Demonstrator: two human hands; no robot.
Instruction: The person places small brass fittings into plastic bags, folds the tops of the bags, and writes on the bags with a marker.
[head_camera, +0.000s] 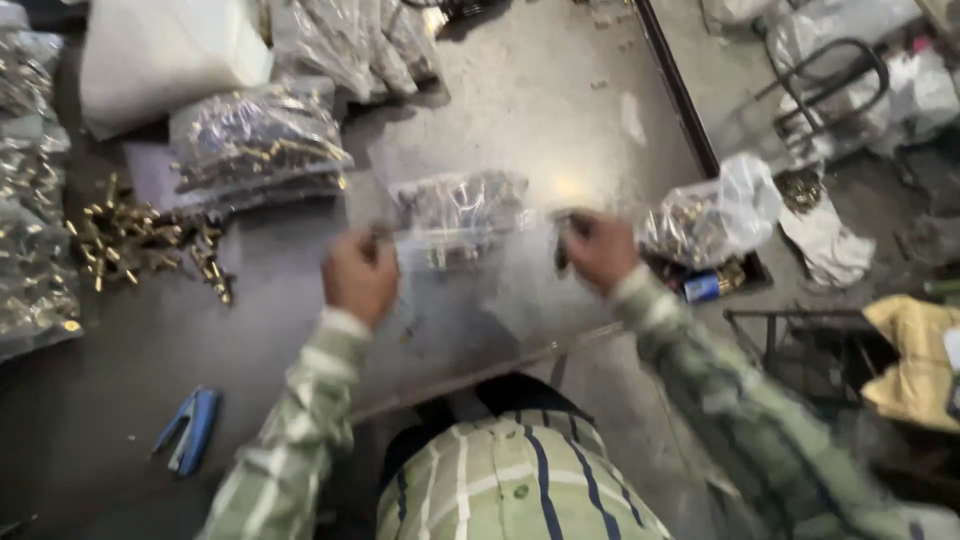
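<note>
A small clear plastic bag (462, 215) with brass-coloured metal parts inside is held up over the grey metal table (520, 110). My left hand (360, 275) pinches its left edge and my right hand (598, 250) grips its right edge, stretching the bag between them. The picture is blurred by motion, so the finger positions are unclear. Both sleeves are green plaid.
A loose pile of brass fittings (140, 245) lies at the left, with filled clear bags (255, 150) behind it and along the left edge. A blue stapler (190, 430) lies near the front left. Another filled bag (710, 215) sits at the table's right edge. Clutter covers the floor at right.
</note>
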